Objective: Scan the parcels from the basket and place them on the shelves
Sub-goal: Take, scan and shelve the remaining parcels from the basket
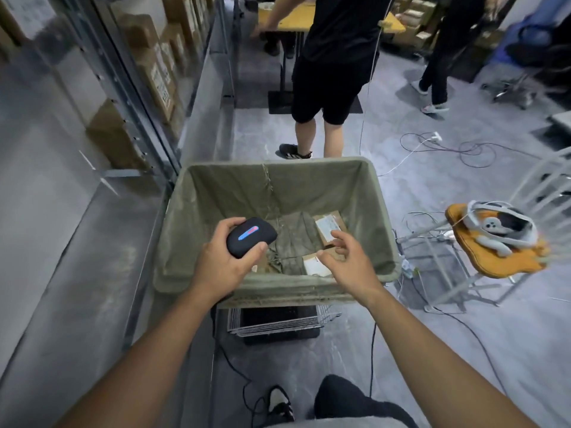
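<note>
Shelves (136,97) at left, already stocked with boxes. Basket (272,288), fabric-lined, nearly emptied: few parcels (329,225) low on bottom, labels up, beside crumpled liner folds. Left hand (222,257) grips scanner (251,237), fingers curled round it. Right hand (346,257) over basket, fingers apart, holding nothing. Step judged: reach for parcel. Best: take nearest, keep label facing scanner.
</note>
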Demonstrator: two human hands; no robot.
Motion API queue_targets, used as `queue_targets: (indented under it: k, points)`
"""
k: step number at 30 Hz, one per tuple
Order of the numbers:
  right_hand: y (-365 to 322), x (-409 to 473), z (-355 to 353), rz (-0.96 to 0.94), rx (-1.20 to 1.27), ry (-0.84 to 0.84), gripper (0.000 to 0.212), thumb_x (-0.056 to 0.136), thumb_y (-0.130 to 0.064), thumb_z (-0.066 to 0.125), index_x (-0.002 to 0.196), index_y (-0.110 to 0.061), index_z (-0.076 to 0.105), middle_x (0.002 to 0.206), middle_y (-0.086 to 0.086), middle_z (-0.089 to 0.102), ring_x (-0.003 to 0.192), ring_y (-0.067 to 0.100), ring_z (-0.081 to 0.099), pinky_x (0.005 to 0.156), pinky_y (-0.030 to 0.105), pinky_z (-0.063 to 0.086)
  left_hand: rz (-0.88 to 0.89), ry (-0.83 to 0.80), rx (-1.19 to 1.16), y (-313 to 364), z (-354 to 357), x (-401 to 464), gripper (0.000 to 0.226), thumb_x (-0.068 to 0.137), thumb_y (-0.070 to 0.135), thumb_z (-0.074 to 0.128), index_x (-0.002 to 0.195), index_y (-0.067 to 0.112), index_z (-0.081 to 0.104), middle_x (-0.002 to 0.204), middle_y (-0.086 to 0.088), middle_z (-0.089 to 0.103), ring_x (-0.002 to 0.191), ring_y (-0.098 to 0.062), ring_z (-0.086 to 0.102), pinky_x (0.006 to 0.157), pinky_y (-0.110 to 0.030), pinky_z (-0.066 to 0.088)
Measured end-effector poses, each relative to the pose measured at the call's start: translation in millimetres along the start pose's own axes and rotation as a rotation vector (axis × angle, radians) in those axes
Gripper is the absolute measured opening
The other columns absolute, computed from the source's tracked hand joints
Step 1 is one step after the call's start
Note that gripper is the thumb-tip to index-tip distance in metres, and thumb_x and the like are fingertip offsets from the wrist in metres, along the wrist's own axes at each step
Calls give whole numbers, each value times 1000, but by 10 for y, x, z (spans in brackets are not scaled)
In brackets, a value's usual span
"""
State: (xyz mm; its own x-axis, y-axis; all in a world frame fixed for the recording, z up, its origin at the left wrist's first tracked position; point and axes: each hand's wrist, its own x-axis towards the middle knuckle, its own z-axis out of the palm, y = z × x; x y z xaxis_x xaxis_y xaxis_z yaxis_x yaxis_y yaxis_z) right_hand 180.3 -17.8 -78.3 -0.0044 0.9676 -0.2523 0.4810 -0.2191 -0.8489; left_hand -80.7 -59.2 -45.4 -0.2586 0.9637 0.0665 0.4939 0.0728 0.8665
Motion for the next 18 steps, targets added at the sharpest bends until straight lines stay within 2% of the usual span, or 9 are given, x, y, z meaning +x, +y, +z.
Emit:
queue_targets:
  k: [2, 5, 8, 13, 18]
  points:
    - [32, 93, -31, 18, -7, 13, 60, 89, -40, 75, 142, -30, 49, 135, -4, 53, 121, 13, 53, 106, 33, 45, 6, -28, -8, 17, 69, 107, 56, 75, 47, 85, 122, 39, 56, 106, 31, 64, 94, 17, 59, 75, -2, 41]
    - [116, 295, -76, 42, -41, 23, 61, 89, -44, 73, 143, -35, 47, 137, -3, 51, 122, 14, 53, 108, 38, 46, 8, -68, -2, 17, 196, 285, 54, 80, 34, 88, 124, 33, 58, 108, 26, 65, 94, 16, 60, 76, -2, 42]
    - [189, 536, -97, 65, -41, 35, 62, 89, -45, 73, 144, -35, 46, 139, -2, 50, 124, 14, 53, 109, 42, 45, 11, -90, 12, 65, 324, 474, 54, 78, 41, 87, 123, 38, 57, 108, 28, 66, 95, 15, 62, 75, -3, 43]
    - [279, 974, -119, 92, -27, 18, 65, 89, -44, 74, 146, -33, 45, 144, -2, 47, 129, 15, 50, 110, 40, 44, -19, -120, 41, 146, 566, 793, 53, 81, 33, 87, 124, 36, 57, 109, 30, 64, 95, 18, 60, 75, -1, 40]
    - [314, 1306, -142, 123, -6, -5, 66, 90, -42, 74, 147, -31, 44, 148, -1, 44, 132, 17, 48, 111, 38, 43, -57, -164, 53, 233, 758, 1074, 53, 80, 38, 87, 124, 37, 57, 109, 27, 67, 95, 13, 63, 77, -3, 43]
